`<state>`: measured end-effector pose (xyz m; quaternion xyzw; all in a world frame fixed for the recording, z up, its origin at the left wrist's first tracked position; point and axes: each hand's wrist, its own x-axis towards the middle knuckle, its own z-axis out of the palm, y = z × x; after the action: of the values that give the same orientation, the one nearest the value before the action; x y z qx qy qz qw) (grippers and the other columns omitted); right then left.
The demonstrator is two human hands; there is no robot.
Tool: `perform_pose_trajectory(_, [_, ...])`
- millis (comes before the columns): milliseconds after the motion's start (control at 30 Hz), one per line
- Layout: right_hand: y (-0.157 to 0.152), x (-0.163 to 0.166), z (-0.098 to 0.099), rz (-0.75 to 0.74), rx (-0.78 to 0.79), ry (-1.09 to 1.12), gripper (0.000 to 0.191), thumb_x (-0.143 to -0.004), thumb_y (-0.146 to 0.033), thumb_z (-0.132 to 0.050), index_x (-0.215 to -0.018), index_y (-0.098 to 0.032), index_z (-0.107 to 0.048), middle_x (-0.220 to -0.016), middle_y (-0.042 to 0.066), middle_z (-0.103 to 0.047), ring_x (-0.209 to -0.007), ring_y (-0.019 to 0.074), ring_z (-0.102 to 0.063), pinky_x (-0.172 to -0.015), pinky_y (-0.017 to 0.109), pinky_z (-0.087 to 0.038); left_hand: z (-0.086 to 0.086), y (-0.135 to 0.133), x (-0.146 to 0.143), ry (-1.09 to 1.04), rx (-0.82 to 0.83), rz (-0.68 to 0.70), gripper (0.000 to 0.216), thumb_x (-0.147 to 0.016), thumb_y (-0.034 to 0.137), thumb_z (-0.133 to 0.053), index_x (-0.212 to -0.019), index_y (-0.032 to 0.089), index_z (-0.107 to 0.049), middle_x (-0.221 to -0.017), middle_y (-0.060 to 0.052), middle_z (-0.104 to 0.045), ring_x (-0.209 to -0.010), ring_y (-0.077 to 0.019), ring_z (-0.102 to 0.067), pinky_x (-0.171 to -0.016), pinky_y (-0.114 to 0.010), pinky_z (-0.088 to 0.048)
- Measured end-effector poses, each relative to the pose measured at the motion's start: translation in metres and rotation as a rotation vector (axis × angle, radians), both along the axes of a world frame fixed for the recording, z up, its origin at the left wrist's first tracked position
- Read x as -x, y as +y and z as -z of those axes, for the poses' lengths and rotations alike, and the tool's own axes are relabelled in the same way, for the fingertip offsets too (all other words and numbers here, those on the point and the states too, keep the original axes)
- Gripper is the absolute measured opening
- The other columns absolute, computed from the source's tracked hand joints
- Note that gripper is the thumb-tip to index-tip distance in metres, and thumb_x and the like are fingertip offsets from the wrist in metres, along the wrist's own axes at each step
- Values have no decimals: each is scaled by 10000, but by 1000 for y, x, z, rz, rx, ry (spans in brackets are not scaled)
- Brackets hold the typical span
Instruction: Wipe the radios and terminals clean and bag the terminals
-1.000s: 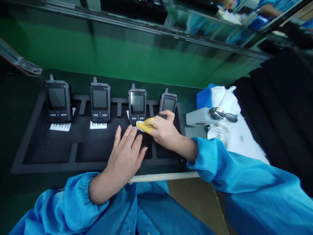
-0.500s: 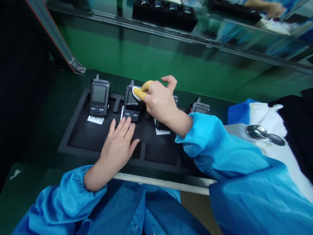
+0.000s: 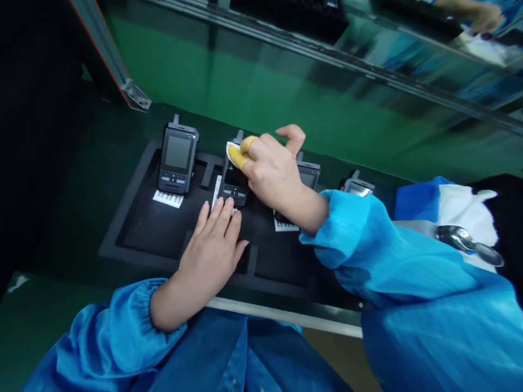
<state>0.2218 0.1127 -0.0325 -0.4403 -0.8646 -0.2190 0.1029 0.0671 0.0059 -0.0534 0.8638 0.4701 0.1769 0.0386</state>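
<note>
Yellow finger cots cover two fingertips of my right hand (image 3: 273, 173), which presses a small white wipe (image 3: 229, 149) onto the upper part of a black handheld radio (image 3: 235, 193). That radio stands tilted in a black tray (image 3: 143, 234), its dark screen partly covered by my fingers. My left hand (image 3: 212, 247) lies palm down with fingers stretched out, the tips at the radio's lower end. A second radio (image 3: 178, 155) with a grey screen stands at the left. To the right, another radio (image 3: 309, 173) is half hidden behind my right hand and wrist.
One more radio (image 3: 358, 186) shows above my right sleeve. Printed white labels (image 3: 168, 198) lie below the radios. At the right are a blue box (image 3: 417, 198), white cloth or tissue (image 3: 466, 209) and a shiny metal-lidded container (image 3: 455, 238). A green panel (image 3: 245, 81) rises behind.
My right hand has slid the wipe toward the upper left of the radio's screen. My left hand stays at its lower end. The whole view has shifted slightly.
</note>
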Motion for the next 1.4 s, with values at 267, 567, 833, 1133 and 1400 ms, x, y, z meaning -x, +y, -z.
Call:
perform_pose_trajectory(267, [-12,6,8,-41,-92,3,387,-980,-166,-280,-985,-234,-661,-869,-3,-617,-841,140,-456,-917,407,-160,1,-1,0,-16,42,0,400,-929,259,-458,-1250,41,-554,-1379,-228,-509,-1321,-343,-443,-1102,-556,-336])
perform_pose_trajectory(567, [1,-27,7,93,73,196,351,-947,-175,-333,-1002,-277,-664,-969,18,-615,-964,197,-461,-894,465,-199,-2,-1,-1,-7,55,0,436,-931,256,-448,-1280,5,-522,-1385,-228,-499,-1299,-363,-464,-1097,-608,-311])
perform_pose_trajectory(833, [-69,-18,21,-205,19,49,300,-947,-160,-397,-929,-204,-693,-859,4,-674,-835,133,-481,-862,377,-199,-2,0,0,-47,68,8,396,-918,223,-469,-1245,12,-538,-1376,-241,-505,-1304,-359,-460,-1095,-590,-326])
perform_pose_trajectory(1133, [-4,-10,4,122,81,198,367,-965,-196,-315,-985,-259,-676,-971,20,-616,-940,178,-452,-900,441,-167,0,1,-2,-46,64,4,283,-888,200,-514,-1104,32,-583,-1355,-279,-508,-1304,-374,-454,-1080,-601,-345])
perform_pose_trajectory(1400, [-55,6,14,-238,80,13,286,-934,-143,-420,-910,-223,-694,-858,8,-634,-847,139,-447,-855,396,-163,-8,-5,17,-300,-29,-47,211,-914,190,-481,-732,153,-582,-1157,-177,-676,-1177,-288,-593,-1071,-536,-395])
